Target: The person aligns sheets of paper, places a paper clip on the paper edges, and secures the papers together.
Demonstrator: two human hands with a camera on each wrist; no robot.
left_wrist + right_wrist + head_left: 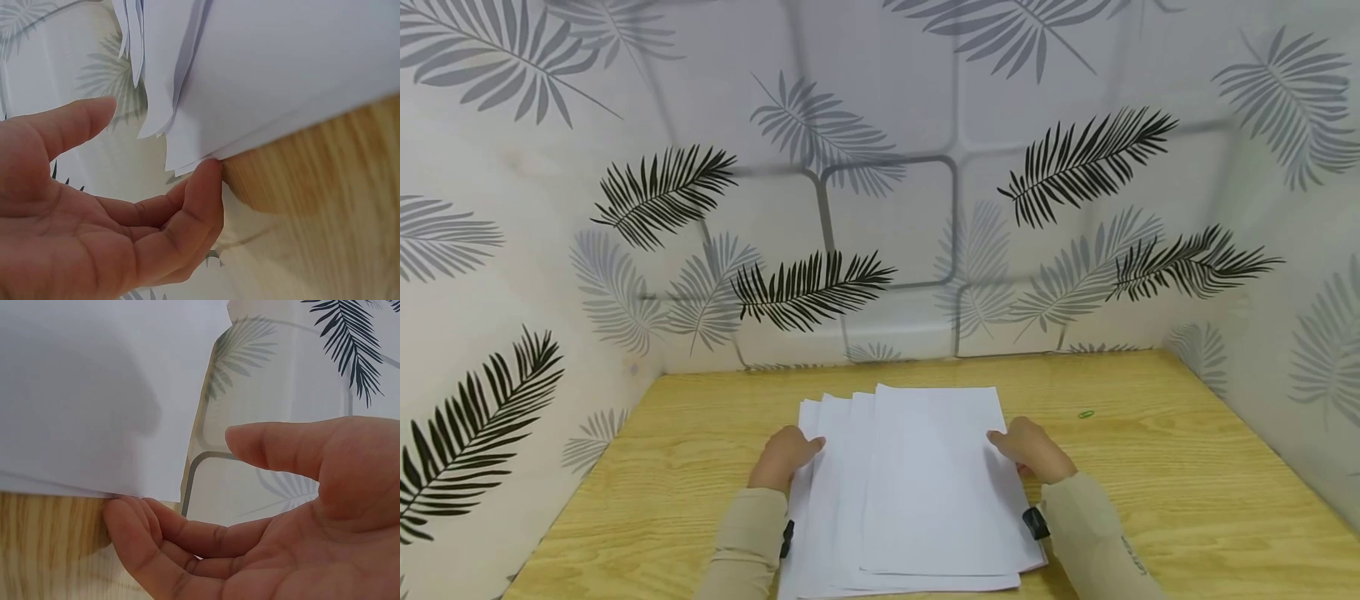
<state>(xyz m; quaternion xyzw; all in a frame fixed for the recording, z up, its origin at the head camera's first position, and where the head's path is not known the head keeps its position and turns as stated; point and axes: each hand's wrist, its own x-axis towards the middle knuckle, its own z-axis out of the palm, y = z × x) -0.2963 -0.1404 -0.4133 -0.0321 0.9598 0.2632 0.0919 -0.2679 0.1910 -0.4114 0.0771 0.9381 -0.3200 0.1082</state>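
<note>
White paper sheets (932, 483) lie loosely fanned on the table, the top sheet shifted to the right and several edges showing at the left. At the left edge of the sheets is my left hand (787, 457); in the left wrist view its bent fingertips (206, 175) touch the paper's edge while the thumb stands apart. My right hand (1032, 446) is at the right edge. Its curved fingertips (125, 515) meet the lower edge of the paper in the right wrist view, the thumb raised away from them.
A small green paper clip (1086, 414) lies on the wood-grain table (1180, 483), beyond my right hand. Walls with a leaf pattern (887, 217) enclose the table at the back and both sides. Dark straps or devices (1036, 523) sit at both wrists.
</note>
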